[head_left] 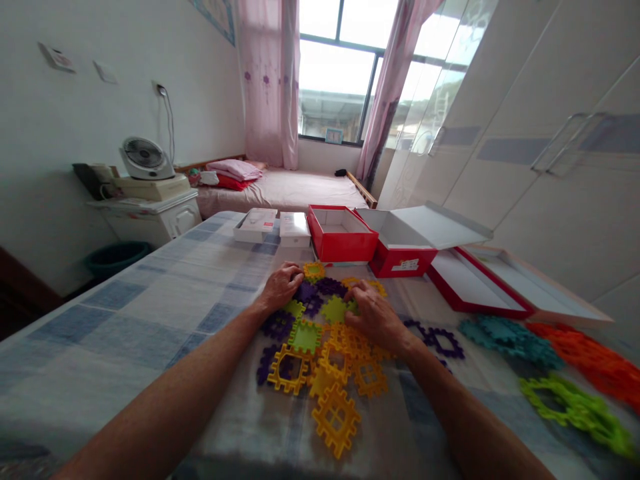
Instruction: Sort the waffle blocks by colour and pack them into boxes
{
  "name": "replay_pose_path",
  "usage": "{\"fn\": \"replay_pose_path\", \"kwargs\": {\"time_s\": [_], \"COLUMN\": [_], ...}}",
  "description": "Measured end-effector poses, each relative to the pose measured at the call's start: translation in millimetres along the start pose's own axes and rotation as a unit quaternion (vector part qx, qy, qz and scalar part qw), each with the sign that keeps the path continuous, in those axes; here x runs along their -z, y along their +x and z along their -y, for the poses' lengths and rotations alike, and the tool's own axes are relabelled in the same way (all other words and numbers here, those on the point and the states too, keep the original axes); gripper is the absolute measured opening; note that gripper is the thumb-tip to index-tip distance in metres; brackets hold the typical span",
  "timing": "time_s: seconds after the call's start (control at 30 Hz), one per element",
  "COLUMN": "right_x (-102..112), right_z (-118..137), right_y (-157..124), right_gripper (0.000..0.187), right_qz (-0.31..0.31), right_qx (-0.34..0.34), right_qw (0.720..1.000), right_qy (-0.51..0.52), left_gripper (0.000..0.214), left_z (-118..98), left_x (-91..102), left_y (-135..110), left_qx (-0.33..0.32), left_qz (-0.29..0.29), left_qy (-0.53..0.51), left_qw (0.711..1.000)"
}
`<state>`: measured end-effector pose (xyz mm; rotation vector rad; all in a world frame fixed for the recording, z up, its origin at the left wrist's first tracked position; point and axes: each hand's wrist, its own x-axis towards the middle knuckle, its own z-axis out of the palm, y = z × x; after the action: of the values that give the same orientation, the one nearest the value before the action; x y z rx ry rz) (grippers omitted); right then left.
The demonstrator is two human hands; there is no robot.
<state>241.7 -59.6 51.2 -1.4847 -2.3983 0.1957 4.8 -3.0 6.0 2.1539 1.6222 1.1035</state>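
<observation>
Fingers of both hands are laid flat on a heap of interlocking plastic waffle tiles (320,347) on the checked blue-and-white tablecloth (150,300). The left hand (283,285) is pressed, knuckles bent, on a dark purple tile (306,293) at the heap's far edge; the right hand (373,313) is spread over a light green tile (334,309), fingertips touching it. Neither hand is closed around anything (both seem merely to steady or press pieces against the table). Yellow lattice tiles (336,417) are fanned out nearest the viewer, within easy reach. Off to the right, sorted piles of teal tiles (510,340), orange tiles (590,357) and lime green tiles (575,403) are kept apart by colour. Beyond the heap, an open red cardboard box (343,233) and a second red box with a white lid (415,243) are set; its white label cannot be read.
</observation>
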Motion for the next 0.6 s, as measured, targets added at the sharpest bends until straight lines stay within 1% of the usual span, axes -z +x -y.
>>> {"fn": "replay_pose_path", "kwargs": {"time_s": [0.07, 0.17, 0.23, 0.37, 0.5, 0.6], "right_x": [5, 3, -4, -15, -16, -14], "right_z": [1, -1, -1, 1, 5, 8], "right_y": [-1, -2, -2, -2, 1, 3], "right_gripper": [0.021, 0.023, 0.029, 0.042, 0.044, 0.041], "right_qz": [-0.003, 0.024, 0.028, 0.005, 0.004, 0.021], "right_qx": [0.001, 0.001, -0.004, -0.019, -0.020, -0.032], "right_qw": [1.000, 1.000, 0.999, 0.999, 1.000, 0.999], "right_qy": [-0.007, 0.014, 0.032, 0.025, 0.022, 0.023], "left_gripper": [0.027, 0.028, 0.028, 0.029, 0.028, 0.028], "left_z": [0, 1, 1, 2, 2, 1], "left_x": [0.2, 0.2, 0.0, -0.6, -0.6, -0.3], "left_y": [0, 0, 0, 0, 0, 0], "left_qx": [0.000, 0.004, 0.005, 0.007, 0.010, 0.009], "left_qz": [-0.001, -0.001, 0.000, 0.000, 0.000, -0.003], "left_qy": [0.001, 0.001, 0.001, 0.001, 0.005, 0.004], "left_qw": [1.000, 1.000, 1.000, 1.000, 1.000, 1.000]}}
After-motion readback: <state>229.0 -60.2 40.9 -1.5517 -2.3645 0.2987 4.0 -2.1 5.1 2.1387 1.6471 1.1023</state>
